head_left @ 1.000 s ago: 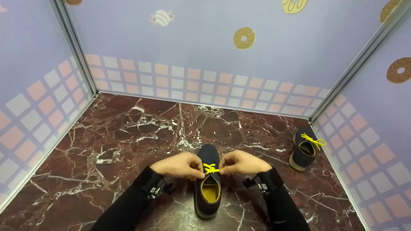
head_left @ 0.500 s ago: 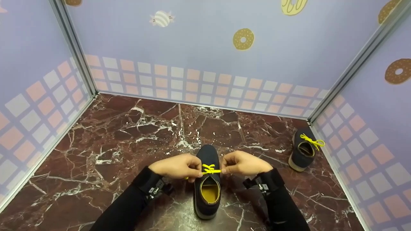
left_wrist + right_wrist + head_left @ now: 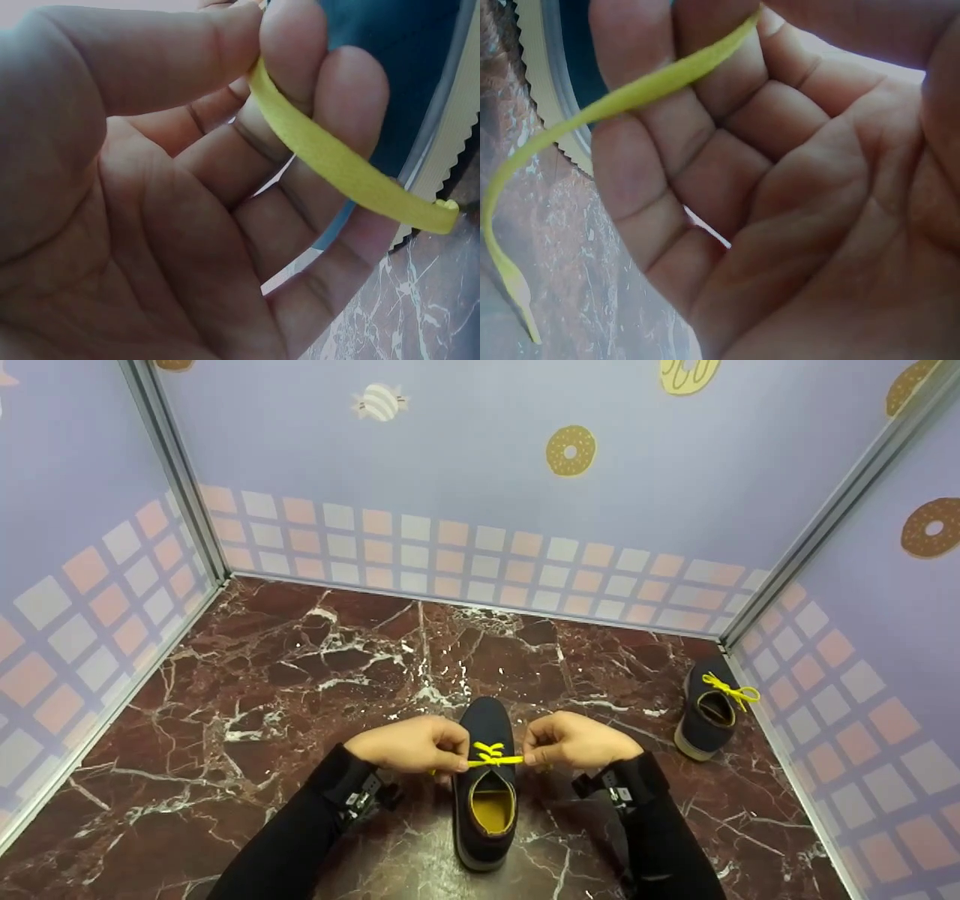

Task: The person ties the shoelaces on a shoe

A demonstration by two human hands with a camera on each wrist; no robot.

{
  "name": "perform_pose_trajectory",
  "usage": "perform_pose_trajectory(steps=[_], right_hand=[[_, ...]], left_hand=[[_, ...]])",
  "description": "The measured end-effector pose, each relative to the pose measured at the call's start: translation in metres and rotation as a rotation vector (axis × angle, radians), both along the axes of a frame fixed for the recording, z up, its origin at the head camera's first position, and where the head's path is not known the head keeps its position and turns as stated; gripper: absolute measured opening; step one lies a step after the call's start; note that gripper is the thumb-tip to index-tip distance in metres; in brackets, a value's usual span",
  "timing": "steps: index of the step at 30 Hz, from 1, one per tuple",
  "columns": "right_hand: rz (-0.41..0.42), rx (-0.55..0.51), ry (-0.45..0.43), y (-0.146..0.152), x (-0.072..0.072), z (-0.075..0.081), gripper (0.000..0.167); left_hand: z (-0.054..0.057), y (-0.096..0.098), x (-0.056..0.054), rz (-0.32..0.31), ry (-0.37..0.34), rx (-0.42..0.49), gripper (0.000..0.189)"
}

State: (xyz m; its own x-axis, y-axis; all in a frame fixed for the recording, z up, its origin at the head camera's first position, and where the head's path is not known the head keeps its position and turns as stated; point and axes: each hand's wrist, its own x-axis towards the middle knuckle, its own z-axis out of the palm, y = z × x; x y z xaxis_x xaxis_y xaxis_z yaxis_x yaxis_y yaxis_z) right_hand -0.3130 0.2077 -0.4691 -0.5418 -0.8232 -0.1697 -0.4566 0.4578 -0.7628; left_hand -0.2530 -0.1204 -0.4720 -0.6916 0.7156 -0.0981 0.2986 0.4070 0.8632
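Observation:
A dark shoe [image 3: 486,840] with a yellow lining stands on the floor between my hands, toe pointing away. Its yellow shoelace [image 3: 495,761] crosses the tongue, drawn out sideways to both hands. My left hand [image 3: 412,744] pinches one part of the lace between thumb and forefinger, beside the shoe's left edge. In the left wrist view a free length of lace [image 3: 337,165] hangs from that pinch across the fingers. On the other side, my right hand [image 3: 581,740] pinches the lace; its loose tail [image 3: 652,84] trails over the fingers in the right wrist view.
A second dark shoe [image 3: 706,716] with its yellow lace tied in a bow stands by the right wall. Lilac panels [image 3: 480,450] with printed sweets enclose the brown marble floor [image 3: 337,660] at the back and both sides.
Both hands have moved slightly apart, the left to the left and the right to the right. More yellow lace now shows stretched between them across the shoe. The shoes have stayed put.

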Motion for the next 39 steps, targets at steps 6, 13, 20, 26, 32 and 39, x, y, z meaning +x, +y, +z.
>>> perform_pose_trajectory(steps=[6, 13, 20, 26, 32, 39], right_hand=[[0.005, 0.001, -0.012, 0.002, -0.002, -0.002, 0.017], [-0.004, 0.006, -0.031, 0.004, -0.002, -0.002, 0.015], [0.006, 0.033, 0.005, 0.004, -0.002, 0.0, 0.016], [0.007, 0.028, 0.006, 0.006, -0.004, 0.001, 0.017], [-0.007, 0.023, -0.008, 0.006, -0.004, 0.002, 0.013], [-0.04, -0.018, 0.004, 0.009, -0.005, 0.002, 0.011]], left_hand=[[-0.002, -0.005, -0.003, -0.013, -0.002, -0.025, 0.02], [-0.002, -0.01, -0.004, -0.025, -0.013, -0.027, 0.02], [-0.001, -0.012, -0.005, -0.032, 0.002, -0.043, 0.02], [0.002, -0.015, -0.005, -0.024, 0.001, -0.067, 0.019], [0.003, -0.017, -0.005, -0.018, -0.013, -0.066, 0.018], [0.008, -0.031, -0.008, 0.059, 0.013, -0.088, 0.01]])
